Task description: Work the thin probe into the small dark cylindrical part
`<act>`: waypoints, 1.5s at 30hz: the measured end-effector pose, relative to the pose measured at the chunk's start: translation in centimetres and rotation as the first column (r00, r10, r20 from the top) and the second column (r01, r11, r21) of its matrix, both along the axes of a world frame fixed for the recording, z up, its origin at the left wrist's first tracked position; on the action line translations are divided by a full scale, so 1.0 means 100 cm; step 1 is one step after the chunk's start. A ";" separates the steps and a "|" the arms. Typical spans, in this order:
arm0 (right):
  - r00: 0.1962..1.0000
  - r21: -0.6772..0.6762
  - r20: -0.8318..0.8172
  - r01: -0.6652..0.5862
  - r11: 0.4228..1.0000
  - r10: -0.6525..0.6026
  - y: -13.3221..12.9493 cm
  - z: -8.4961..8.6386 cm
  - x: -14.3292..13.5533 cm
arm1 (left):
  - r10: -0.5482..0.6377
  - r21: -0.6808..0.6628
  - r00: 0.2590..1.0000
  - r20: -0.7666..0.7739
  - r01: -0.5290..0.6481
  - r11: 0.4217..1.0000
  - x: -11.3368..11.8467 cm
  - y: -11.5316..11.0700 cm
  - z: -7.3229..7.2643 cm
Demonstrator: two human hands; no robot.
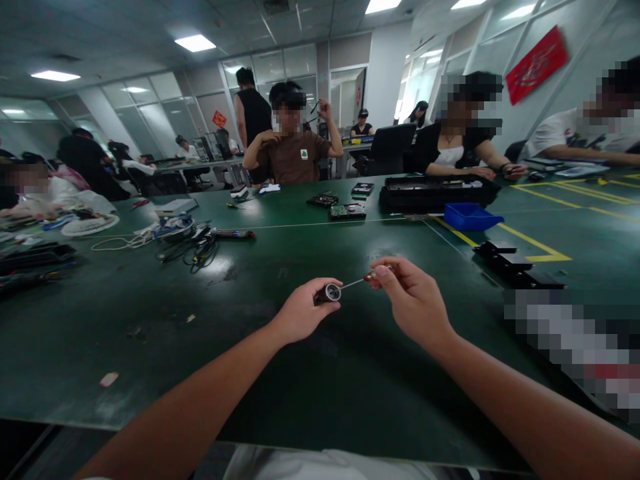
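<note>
While the left hand steadies a short dark cylinder, the right hand brings a screwdriver right to its open end. Fingers and thumb on the left are curled round the barrel, closed in, mouth tipped toward the tool; on the right, it's a pinch, thumb against fingertips, closed on the handle. Both pieces are up above the green table, in front of the wearer!

So this looks like the probing stage, tool working at the mouth of the barrel. Is the tip touching anything inside? Too small to tell. The next move, I'd judge, calls for a firm left grip and a shaft well lined up with the opening.

And look at the materials: a pale, metallic-looking ring round the mouth, a dark curved body, a thin straight shaft with a dull shine, a reddish handle mostly covered by fingers. Beneath them, the tabletop is smooth and glossy, throwing back the ceiling lights. Farther off, loose cables lie in floppy loops, and near a long black case sits a blue tray, angular and plastic-looking.
</note>
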State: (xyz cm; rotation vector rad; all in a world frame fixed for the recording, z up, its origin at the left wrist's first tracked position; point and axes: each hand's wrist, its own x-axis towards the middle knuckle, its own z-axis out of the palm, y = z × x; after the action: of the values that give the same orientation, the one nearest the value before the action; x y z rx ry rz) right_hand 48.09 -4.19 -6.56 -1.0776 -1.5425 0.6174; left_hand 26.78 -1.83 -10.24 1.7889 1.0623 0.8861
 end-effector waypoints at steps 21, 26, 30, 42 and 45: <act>0.906 0.050 0.388 0.165 0.985 -0.172 0.000 0.004 0.004 | 0.012 0.230 0.968 -0.251 0.048 0.972 -0.006 -0.002 0.009; 0.913 0.050 0.404 -0.087 0.995 0.060 -0.003 0.007 0.002 | 0.039 0.267 0.967 -0.251 0.030 0.963 -0.009 0.002 0.008; 0.897 0.054 0.440 -0.080 0.995 0.048 -0.004 0.006 0.001 | 0.041 0.293 0.968 -0.249 0.036 0.955 -0.011 0.003 0.007; 0.859 0.027 0.506 -0.100 0.995 0.073 -0.004 0.006 0.003 | 0.080 0.315 0.958 -0.274 0.011 0.949 -0.011 0.004 0.008; 0.870 -0.039 0.486 -0.069 0.997 0.080 -0.001 0.005 0.005 | 0.075 0.323 0.955 -0.288 0.023 0.946 -0.011 0.003 0.010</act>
State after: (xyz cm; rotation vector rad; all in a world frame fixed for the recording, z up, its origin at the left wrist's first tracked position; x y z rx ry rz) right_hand 48.54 -4.30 -6.08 -1.2584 -2.0257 0.4280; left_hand 25.67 -1.52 -9.21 2.2425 1.1825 0.8626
